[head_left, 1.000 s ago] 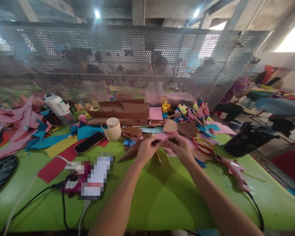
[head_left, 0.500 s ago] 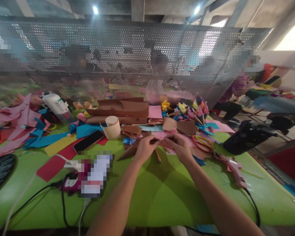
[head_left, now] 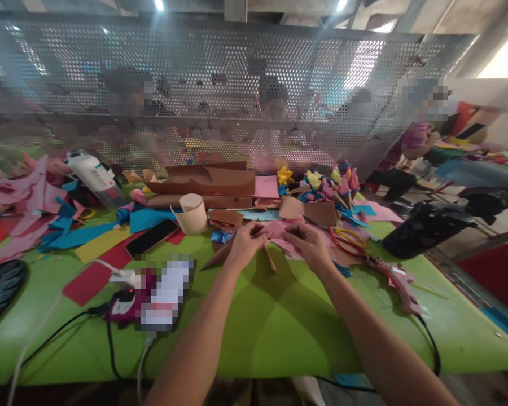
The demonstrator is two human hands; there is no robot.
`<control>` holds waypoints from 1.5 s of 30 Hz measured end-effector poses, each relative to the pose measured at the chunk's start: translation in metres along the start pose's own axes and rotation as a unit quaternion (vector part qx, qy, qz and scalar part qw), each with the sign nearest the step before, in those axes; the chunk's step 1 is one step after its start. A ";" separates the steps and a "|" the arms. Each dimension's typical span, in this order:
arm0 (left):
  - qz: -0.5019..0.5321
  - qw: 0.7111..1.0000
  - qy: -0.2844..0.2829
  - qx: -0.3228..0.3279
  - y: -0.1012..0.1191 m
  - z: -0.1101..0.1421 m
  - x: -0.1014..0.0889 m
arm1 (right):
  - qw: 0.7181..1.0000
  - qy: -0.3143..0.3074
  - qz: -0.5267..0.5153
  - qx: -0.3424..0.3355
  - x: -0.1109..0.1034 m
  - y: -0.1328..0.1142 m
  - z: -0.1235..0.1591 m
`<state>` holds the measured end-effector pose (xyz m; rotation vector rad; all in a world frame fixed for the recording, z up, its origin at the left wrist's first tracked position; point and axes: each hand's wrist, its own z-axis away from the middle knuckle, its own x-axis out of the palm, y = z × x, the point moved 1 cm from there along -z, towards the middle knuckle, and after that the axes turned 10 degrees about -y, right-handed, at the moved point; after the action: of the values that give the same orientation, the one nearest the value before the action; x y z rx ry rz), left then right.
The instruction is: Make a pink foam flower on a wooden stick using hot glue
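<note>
We are holding a small pink piece (head_left: 275, 228) near the centre of the frame, just above the green table (head_left: 288, 338). Our left hand (head_left: 249, 241) is gripping its left side between thumb and fingers, and our right hand (head_left: 309, 243) is pinching its right side, with the fingers of both hands bending inward. Just below the piece, a pencil (head_left: 270, 261) is lying at a slant with one end pointing toward us. Left of our hands, a curled cream paper strip (head_left: 193, 219) is standing near a crumpled blue piece (head_left: 222, 237), and a dark phone (head_left: 152, 238) is resting farther left. Right of our hands, a tool with red and yellow handles (head_left: 350, 241) is lying near a pink glue gun (head_left: 402, 286), whose cord is running toward the lower right. Behind our hands, large brown sheets (head_left: 211, 181) are lying across the table, with paper flowers (head_left: 330, 186) clustering to their right. A white bottle (head_left: 92, 172) is leaning at the middle left. A perforated screen (head_left: 215, 84) is spanning the upper frame, and a person in a purple top (head_left: 412, 141) is sitting at the upper right.
</note>
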<state>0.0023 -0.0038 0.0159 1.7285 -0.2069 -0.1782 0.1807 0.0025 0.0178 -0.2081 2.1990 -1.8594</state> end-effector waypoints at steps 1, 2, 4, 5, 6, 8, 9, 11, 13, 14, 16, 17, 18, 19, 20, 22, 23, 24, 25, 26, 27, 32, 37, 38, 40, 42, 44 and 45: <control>0.000 1.000 0.006 0.000 0.000 0.000 0.000 | 1.000 -0.004 -0.003 0.002 0.000 0.000 0.000; 0.000 1.000 0.016 0.000 0.000 0.000 -0.001 | 1.000 -0.011 -0.004 0.006 -0.001 0.000 -0.001; 0.000 0.999 0.036 0.004 0.000 -0.001 -0.002 | 1.000 -0.020 0.001 0.011 -0.002 0.001 -0.002; 0.002 0.999 0.039 0.004 0.000 -0.001 -0.002 | 1.000 -0.021 0.009 0.011 -0.003 0.001 -0.002; 0.006 0.999 0.036 0.004 0.001 -0.001 -0.002 | 1.000 -0.019 0.018 0.008 -0.003 0.002 -0.002; 0.012 1.000 0.023 0.004 0.000 -0.001 -0.002 | 0.999 -0.010 0.031 0.001 -0.005 0.004 -0.003; 0.015 1.000 0.018 0.005 0.000 -0.001 -0.002 | 0.999 -0.007 0.035 -0.001 -0.005 0.004 -0.003; 0.014 1.000 0.020 0.008 0.000 -0.001 -0.001 | 0.999 -0.006 0.036 0.002 -0.004 0.004 -0.002; 0.003 0.999 0.036 0.011 -0.001 -0.001 -0.001 | 1.000 -0.013 0.028 0.007 -0.003 0.004 -0.002; -0.004 0.999 0.046 0.013 -0.001 -0.001 -0.001 | 1.000 -0.019 0.024 0.008 -0.003 0.003 -0.001; -0.011 0.998 0.057 0.016 -0.001 -0.002 -0.001 | 0.999 -0.030 0.020 0.008 -0.002 0.003 -0.001; -0.009 0.998 0.053 0.014 -0.001 -0.002 0.000 | 0.999 -0.033 0.021 0.007 -0.002 0.003 -0.001; -0.005 0.999 0.043 0.011 -0.001 -0.002 0.000 | 0.999 -0.032 0.022 0.007 -0.002 0.003 -0.001; -0.001 1.000 0.031 0.008 -0.002 -0.002 0.000 | 0.999 -0.028 0.022 0.007 -0.003 0.003 -0.001; 0.003 1.000 0.018 0.007 -0.002 -0.002 0.001 | 1.000 -0.023 0.019 0.007 -0.003 0.004 -0.001; 0.003 1.000 0.003 0.015 -0.004 -0.002 0.001 | 1.000 -0.017 0.012 0.007 -0.004 0.005 -0.001; 0.000 1.000 0.002 0.019 -0.004 -0.002 0.001 | 1.000 -0.018 0.009 0.006 -0.003 0.005 -0.001; -0.004 1.000 0.005 0.022 -0.005 -0.002 0.001 | 1.000 -0.022 0.006 0.004 -0.003 0.006 -0.001; -0.009 1.000 0.011 0.024 -0.005 -0.002 0.001 | 1.000 -0.028 0.001 0.002 -0.002 0.007 -0.001; -0.014 0.999 0.016 0.025 -0.005 -0.002 0.001 | 0.999 -0.035 -0.004 0.000 -0.001 0.008 -0.001; -0.021 0.999 0.021 0.025 -0.005 -0.002 0.002 | 0.999 -0.041 -0.008 0.000 0.000 0.009 -0.001; -0.033 0.999 0.010 0.034 -0.003 -0.001 0.005 | 0.999 -0.040 0.008 0.001 0.000 0.013 -0.001; -0.041 0.999 0.003 0.037 -0.004 0.000 0.007 | 0.999 -0.039 0.017 0.006 -0.001 0.013 0.000; -0.043 0.998 0.002 0.038 -0.004 0.000 0.007 | 0.999 -0.043 0.010 0.008 0.000 0.013 0.000; -0.051 0.998 0.003 0.041 -0.004 0.000 0.007 | 0.999 -0.053 -0.008 0.012 0.001 0.014 0.000; -0.056 0.997 0.003 0.044 -0.004 0.000 0.008 | 0.998 -0.059 -0.021 0.020 0.003 0.015 0.001; -0.052 0.998 -0.002 0.044 -0.005 0.000 0.008 | 0.998 -0.057 -0.023 0.025 0.003 0.016 0.001; -0.048 0.998 -0.003 0.044 -0.005 0.000 0.008 | 0.998 -0.055 -0.020 0.024 0.003 0.017 0.001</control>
<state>0.0104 -0.0046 0.0110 1.8273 -0.1382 -0.2485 0.1790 0.0037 0.0011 -0.3397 2.0902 -1.8729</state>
